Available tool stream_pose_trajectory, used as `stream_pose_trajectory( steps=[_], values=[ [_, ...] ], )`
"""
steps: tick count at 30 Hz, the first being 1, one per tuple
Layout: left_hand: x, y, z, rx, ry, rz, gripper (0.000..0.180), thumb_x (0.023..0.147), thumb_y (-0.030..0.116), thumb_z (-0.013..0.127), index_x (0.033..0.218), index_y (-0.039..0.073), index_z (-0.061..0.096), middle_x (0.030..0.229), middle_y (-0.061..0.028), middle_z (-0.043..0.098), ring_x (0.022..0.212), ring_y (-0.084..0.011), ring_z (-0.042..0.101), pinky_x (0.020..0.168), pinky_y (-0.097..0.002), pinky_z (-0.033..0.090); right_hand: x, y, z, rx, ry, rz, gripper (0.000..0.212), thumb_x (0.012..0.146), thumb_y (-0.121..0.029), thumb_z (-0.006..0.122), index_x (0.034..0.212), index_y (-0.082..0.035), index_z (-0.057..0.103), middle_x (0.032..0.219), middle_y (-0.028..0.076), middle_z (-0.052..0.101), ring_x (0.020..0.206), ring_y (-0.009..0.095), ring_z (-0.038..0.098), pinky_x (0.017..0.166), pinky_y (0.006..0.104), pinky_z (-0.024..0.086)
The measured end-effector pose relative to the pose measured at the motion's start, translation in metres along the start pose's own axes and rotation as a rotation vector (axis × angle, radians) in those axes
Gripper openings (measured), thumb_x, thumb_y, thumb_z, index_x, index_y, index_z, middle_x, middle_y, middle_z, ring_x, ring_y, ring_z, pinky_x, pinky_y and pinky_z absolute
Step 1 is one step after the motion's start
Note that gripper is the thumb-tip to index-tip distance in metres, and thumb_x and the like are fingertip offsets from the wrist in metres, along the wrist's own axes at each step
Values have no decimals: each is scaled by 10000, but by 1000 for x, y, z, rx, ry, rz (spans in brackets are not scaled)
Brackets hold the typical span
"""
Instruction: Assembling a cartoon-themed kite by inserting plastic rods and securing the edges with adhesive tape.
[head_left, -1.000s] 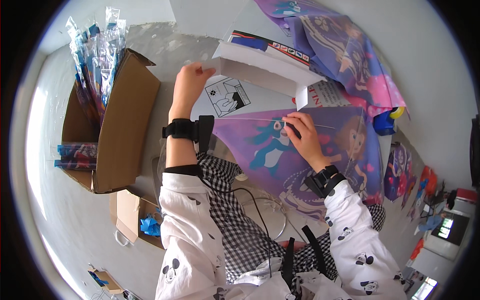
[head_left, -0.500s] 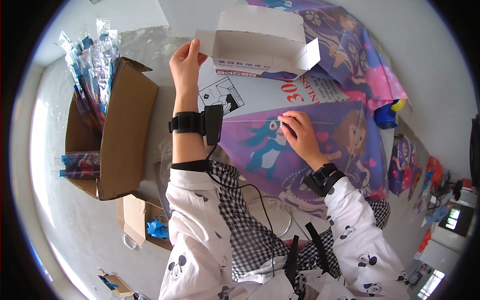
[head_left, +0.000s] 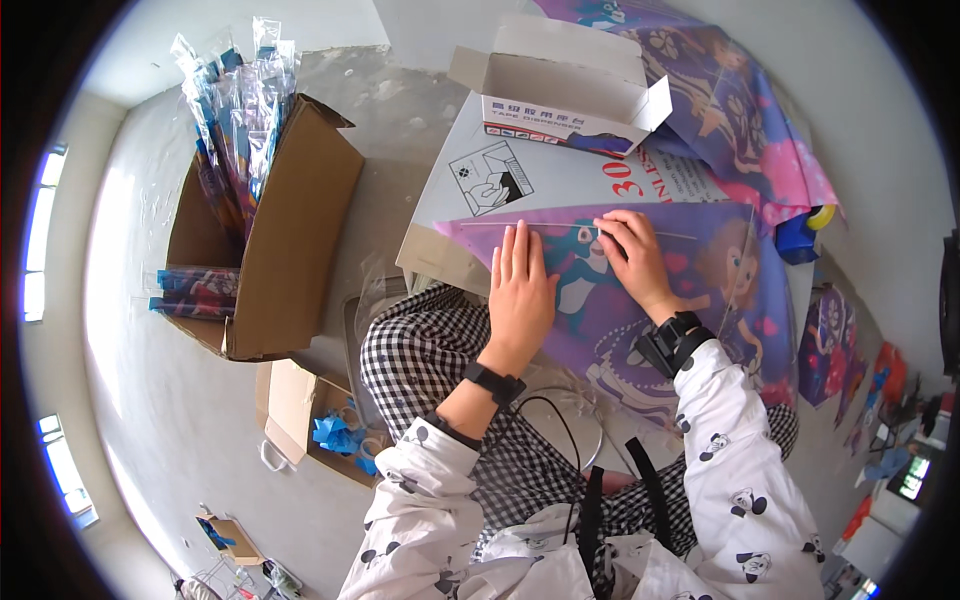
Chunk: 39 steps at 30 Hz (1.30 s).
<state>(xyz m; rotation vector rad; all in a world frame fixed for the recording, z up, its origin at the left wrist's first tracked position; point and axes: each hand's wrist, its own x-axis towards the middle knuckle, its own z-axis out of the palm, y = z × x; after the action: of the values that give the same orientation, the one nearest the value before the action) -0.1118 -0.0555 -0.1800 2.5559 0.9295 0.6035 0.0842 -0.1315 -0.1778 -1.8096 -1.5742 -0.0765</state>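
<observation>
A purple kite sheet [head_left: 610, 330] printed with cartoon figures lies over a white carton [head_left: 440, 190] in front of me. A thin white rod [head_left: 668, 235] runs across its upper part. My left hand [head_left: 522, 290] rests flat on the sheet's left side, fingers stretched, their tips at the rod. Closed in a pinch, my right hand [head_left: 632, 260] is at the middle of the rod. A small white bit shows at its fingertips, too small to name. Beyond both hands stands an open white box [head_left: 560, 105] with its flaps up.
At left, a tall brown carton [head_left: 300, 230] holds several clear-wrapped packs [head_left: 235, 120]. A smaller carton [head_left: 290, 400] with blue pieces sits below it. More printed fabric [head_left: 720, 110] lies at the far right, near a blue tape dispenser [head_left: 797, 238].
My left hand has left the white box's side flap and come down onto the kite sheet. The right hand keeps its pinch at the rod. The whole view has shifted.
</observation>
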Motion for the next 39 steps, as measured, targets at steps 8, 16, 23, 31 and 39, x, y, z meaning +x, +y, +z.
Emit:
stream_pose_trajectory(
  steps=[8,16,23,31,39],
  values=[
    [16,7,10,200,-73,-16,685,865,262,665,1408,-69,409,1514,-211,358,1409,-330,331,1106,-503,320,15,4,-10,-26,-111,-32,173,850,-73,677,1020,-60,649,986,72,603,947,281,587,821,388,483],
    [18,13,3,315,-122,-5,706,862,316,655,1397,-85,429,1507,-234,357,1404,-341,334,1077,-523,353,21,3,-17,-108,-171,2,160,854,-95,684,1009,-75,653,943,57,600,926,275,593,796,380,484],
    [20,11,0,258,-101,-33,720,848,304,693,1368,-114,422,1469,-231,385,1347,-345,379,1076,-476,360,29,3,-9,-119,-174,-40,157,854,-102,688,1005,-80,651,933,50,591,905,265,586,793,379,476],
    [21,11,3,276,-116,-41,733,837,316,703,1360,-120,431,1456,-222,401,1342,-344,387,1082,-471,351,28,3,-8,-130,-165,-36,157,852,-105,691,1000,-79,649,922,44,583,900,259,583,790,374,474],
    [19,9,8,266,-94,-32,731,836,317,704,1360,-118,440,1455,-218,408,1334,-336,398,1070,-479,351,28,4,-8,-134,-168,-23,145,851,-113,692,988,-85,655,923,40,587,897,259,588,787,379,478]
  ],
)
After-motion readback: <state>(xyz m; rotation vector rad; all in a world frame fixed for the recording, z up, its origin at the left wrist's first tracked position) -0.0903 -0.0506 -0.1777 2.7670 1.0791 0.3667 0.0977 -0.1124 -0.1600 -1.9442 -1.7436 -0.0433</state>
